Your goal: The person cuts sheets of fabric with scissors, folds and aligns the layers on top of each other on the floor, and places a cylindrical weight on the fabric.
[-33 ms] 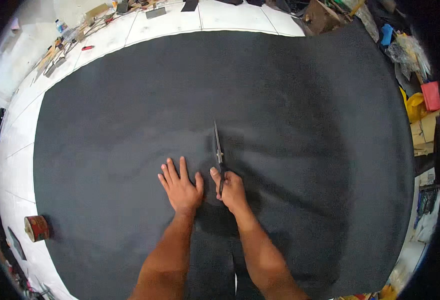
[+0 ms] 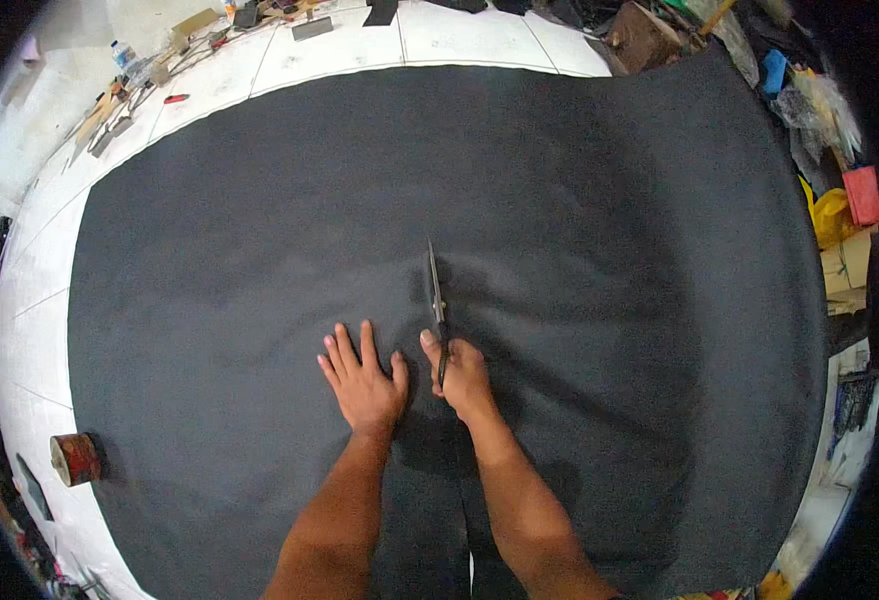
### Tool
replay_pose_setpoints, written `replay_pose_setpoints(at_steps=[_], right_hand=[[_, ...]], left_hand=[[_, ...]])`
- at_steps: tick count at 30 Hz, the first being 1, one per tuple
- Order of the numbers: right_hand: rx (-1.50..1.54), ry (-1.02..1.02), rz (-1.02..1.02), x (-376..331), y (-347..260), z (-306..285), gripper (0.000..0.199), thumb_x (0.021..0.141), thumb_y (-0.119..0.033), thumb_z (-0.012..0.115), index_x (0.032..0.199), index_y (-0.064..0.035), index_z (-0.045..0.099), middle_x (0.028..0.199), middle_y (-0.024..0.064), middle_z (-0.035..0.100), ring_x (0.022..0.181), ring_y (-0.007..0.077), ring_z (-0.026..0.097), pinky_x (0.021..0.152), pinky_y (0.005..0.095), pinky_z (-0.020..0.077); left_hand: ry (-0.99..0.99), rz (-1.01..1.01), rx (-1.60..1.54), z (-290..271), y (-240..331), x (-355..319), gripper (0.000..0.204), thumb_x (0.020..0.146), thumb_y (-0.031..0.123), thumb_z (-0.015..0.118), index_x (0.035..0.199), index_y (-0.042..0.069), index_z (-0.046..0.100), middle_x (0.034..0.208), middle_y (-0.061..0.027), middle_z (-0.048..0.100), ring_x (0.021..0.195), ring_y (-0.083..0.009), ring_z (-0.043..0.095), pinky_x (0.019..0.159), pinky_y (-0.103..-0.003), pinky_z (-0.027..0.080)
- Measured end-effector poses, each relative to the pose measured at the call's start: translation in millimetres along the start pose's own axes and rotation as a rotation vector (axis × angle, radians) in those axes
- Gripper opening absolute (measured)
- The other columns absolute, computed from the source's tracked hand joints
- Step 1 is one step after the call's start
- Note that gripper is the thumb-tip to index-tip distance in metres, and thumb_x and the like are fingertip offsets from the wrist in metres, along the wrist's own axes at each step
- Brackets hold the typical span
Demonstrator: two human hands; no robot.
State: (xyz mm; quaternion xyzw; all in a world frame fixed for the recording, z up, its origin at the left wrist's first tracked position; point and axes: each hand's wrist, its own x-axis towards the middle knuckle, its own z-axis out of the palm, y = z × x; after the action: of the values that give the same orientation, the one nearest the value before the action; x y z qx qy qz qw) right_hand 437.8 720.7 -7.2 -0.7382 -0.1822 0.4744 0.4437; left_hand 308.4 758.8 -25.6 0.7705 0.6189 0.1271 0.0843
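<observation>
A large dark grey sheet (image 2: 600, 250) lies spread over a white tiled floor (image 2: 40, 290). My left hand (image 2: 363, 378) presses flat on the sheet, fingers apart, holding nothing. Just to its right, my right hand (image 2: 463, 380) grips the handles of long scissors (image 2: 435, 285). Their blades lie on the sheet and point away from me. Between my forearms, near the lower edge, a narrow slit (image 2: 471, 570) in the sheet shows white floor.
A short red-brown tin (image 2: 75, 458) stands on the floor at the left, beside the sheet. Tools and a bottle (image 2: 120, 52) lie along the far left edge. A cardboard box (image 2: 645, 35), a red box (image 2: 863, 195) and a yellow bag (image 2: 828, 215) crowd the right side.
</observation>
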Motion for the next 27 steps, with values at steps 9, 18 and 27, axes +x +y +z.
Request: replay_pose_setpoints(at_steps=[9,18,27], right_hand=[[0.004,-0.003,-0.03,109.5,-62.6,20.6,0.058,0.086,-0.054,0.068,0.066,-0.0019,0.051,0.058,0.0081,0.052,0.046,0.0187,0.055,0.044,0.0337,0.0442],[0.032,-0.051,-0.017,189.6,-127.9,33.1,0.052,0.086,-0.054,0.068,0.067,-0.0087,0.05,0.057,0.0015,0.049,0.046,0.0124,0.05,0.043,0.0285,0.0406],[0.073,-0.067,-0.044,254.1,-168.6,47.6,0.053,0.084,-0.055,0.069,0.071,-0.0067,0.053,0.059,0.0021,0.051,0.047,0.0126,0.05,0.043,0.0285,0.0419]], left_hand=[[-0.09,-0.031,0.01,0.9,-2.6,5.5,0.065,0.087,0.037,0.056,0.143,0.008,0.042,0.152,-0.0258,0.028,0.143,-0.0447,0.02,0.116,-0.058,0.011],[-0.175,-0.066,0.022,-2.1,-0.1,10.6,0.065,0.086,0.037,0.056,0.142,0.006,0.043,0.151,-0.0278,0.028,0.143,-0.0463,0.019,0.116,-0.059,0.01],[-0.22,-0.064,0.034,-0.2,-7.5,8.4,0.066,0.087,0.04,0.053,0.143,0.007,0.041,0.151,-0.0287,0.025,0.143,-0.0467,0.016,0.115,-0.062,0.009]])
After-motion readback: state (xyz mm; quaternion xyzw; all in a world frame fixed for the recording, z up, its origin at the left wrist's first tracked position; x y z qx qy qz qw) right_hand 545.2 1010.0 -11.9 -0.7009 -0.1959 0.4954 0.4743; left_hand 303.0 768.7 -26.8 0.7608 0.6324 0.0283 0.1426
